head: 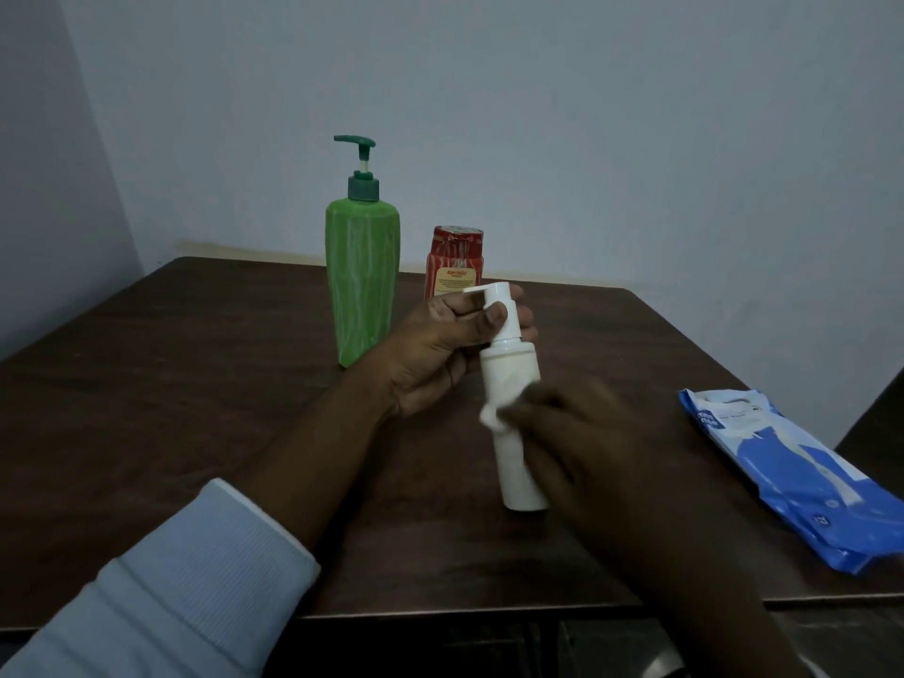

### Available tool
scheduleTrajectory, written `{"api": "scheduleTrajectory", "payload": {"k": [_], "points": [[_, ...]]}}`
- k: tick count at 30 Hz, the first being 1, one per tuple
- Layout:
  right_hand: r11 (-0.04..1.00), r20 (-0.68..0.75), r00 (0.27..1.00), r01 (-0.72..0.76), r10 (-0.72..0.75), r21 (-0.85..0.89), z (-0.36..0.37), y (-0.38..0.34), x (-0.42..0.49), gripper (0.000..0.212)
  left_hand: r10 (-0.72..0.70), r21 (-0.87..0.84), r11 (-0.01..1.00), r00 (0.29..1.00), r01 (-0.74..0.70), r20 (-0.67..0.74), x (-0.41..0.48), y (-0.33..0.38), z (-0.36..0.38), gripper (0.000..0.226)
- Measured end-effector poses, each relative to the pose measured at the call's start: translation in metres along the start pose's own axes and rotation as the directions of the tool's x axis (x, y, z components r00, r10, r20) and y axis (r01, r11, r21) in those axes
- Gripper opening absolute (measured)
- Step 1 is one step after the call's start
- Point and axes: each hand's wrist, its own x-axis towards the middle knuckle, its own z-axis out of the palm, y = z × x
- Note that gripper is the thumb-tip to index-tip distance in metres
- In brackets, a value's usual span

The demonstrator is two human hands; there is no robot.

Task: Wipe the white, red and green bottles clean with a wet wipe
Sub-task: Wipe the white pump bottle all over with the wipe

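Your left hand (435, 349) is gripping the white bottle (508, 369) by its pump neck, tilting it over the tabletop (195, 384). Your blurred right hand (597, 447) is holding a wet wipe (490, 417) against its body. The green bottle (363, 286) and red bottle (455, 266) are standing behind.

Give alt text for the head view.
The left hand grips a white bottle by its neck at a table; the blurred right hand holds a wet wipe against it. A green bottle and a red bottle stand behind, a blue wipes pack at right.
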Motion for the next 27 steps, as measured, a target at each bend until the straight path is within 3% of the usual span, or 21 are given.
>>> {"api": "scheduleTrajectory", "payload": {"k": [3,5,8,11,14,17,21,23,27], "points": [[0.983,-0.051,0.984,-0.167,0.171,0.069,-0.007,0.011,0.018,0.015,0.012,0.015,1.0,1.0,-0.011,-0.002,-0.001,0.0,-0.001,0.033],[0.964,0.045,0.971,-0.237,0.233,0.116,-0.01,0.007,0.012,0.013,0.006,0.019,1.0,1.0,-0.006,-0.013,-0.002,0.0,-0.002,0.034],[0.987,0.144,0.982,-0.133,0.119,0.093,-0.008,-0.002,0.019,0.015,0.001,0.008,1.0,1.0,-0.001,-0.012,-0.002,-0.001,-0.001,0.035],[0.988,0.01,0.991,-0.137,0.137,0.064,-0.007,0.01,0.031,0.014,0.018,0.03,0.999,0.999,-0.017,-0.031,-0.002,-0.001,0.003,0.034],[0.962,0.049,0.971,-0.24,0.235,0.128,-0.007,0.016,0.004,0.016,0.015,0.025,1.0,0.999,-0.014,-0.041,-0.004,-0.003,0.001,0.034],[0.978,0.071,0.985,-0.165,0.157,0.124,-0.006,0.013,-0.008,0.019,0.012,0.021,1.0,0.999,-0.011,-0.044,-0.003,-0.003,0.001,0.035],[0.978,-0.06,0.989,-0.125,0.137,0.169,0.0,0.019,0.004,0.016,0.013,0.004,1.0,0.999,-0.013,-0.049,-0.001,-0.006,0.004,0.037],[0.969,-0.035,0.987,-0.146,0.156,0.199,-0.003,0.019,0.0,0.017,0.008,-0.002,1.0,0.998,-0.008,-0.058,-0.001,-0.007,0.004,0.037],[0.992,-0.006,0.999,-0.052,0.053,0.116,-0.004,0.016,0.002,0.02,0.007,-0.019,1.0,0.999,-0.008,-0.041,-0.001,-0.007,0.004,0.036]]}}
